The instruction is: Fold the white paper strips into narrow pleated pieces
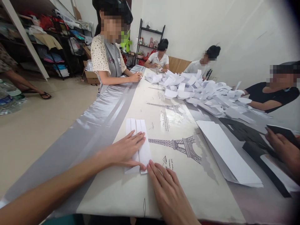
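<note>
A folded white paper [143, 150] lies on the printed tablecloth in front of me, with a lengthwise gap or fold line down its middle and thin dark lines near its far end. My left hand [128, 148] rests flat across it, fingers spread and thumb toward the near end. Along the paper's near right corner, the fingertips of my right hand [165, 184] touch down, its fingers stretched out and close together. Nothing is gripped in either hand.
A large heap of folded white papers [201, 90] covers the table's far right. Nearer stand long white sheets [229, 153] and dark sheets [264, 168], beside another person's hand [281, 147]. Several people sit or stand around the table. Eiffel Tower prints mark the tablecloth [112, 187].
</note>
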{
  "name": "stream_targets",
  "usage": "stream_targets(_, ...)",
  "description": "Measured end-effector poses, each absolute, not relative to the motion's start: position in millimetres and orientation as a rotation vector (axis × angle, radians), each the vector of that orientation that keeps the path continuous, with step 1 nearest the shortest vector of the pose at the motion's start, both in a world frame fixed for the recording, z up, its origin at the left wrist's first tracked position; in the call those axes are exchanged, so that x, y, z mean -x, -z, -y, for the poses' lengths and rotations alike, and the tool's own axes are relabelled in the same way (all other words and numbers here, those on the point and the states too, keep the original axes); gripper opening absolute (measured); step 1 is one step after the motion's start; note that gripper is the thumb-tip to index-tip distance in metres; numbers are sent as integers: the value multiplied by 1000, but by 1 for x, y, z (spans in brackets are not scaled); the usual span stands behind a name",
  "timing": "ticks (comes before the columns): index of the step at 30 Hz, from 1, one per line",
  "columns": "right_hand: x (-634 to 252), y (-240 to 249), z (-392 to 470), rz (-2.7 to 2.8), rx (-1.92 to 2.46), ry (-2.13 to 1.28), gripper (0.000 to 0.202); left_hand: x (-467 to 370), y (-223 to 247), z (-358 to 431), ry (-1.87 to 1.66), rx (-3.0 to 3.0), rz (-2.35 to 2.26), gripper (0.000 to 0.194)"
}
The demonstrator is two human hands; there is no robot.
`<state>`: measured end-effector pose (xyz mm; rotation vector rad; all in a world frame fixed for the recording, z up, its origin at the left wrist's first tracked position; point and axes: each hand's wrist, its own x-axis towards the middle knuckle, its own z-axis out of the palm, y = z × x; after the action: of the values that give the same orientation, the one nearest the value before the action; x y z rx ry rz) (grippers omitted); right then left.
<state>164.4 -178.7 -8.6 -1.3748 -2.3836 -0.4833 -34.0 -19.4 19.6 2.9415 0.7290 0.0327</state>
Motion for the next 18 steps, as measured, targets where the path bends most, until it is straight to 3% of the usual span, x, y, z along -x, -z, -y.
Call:
stream_targets(3, -161, 14, 188, 2425, 1442, 531, 50, 33, -22, 21, -22, -2933, -732, 104)
stream_targets(12, -149, 28, 194, 2319, 1543, 304, 82, 30, -27, 24, 69, -2878, -764, 107)
stream_targets(18, -158, 26, 198, 2365, 1462, 324, 80, 31, -26, 24, 38, -2842, -770, 110)
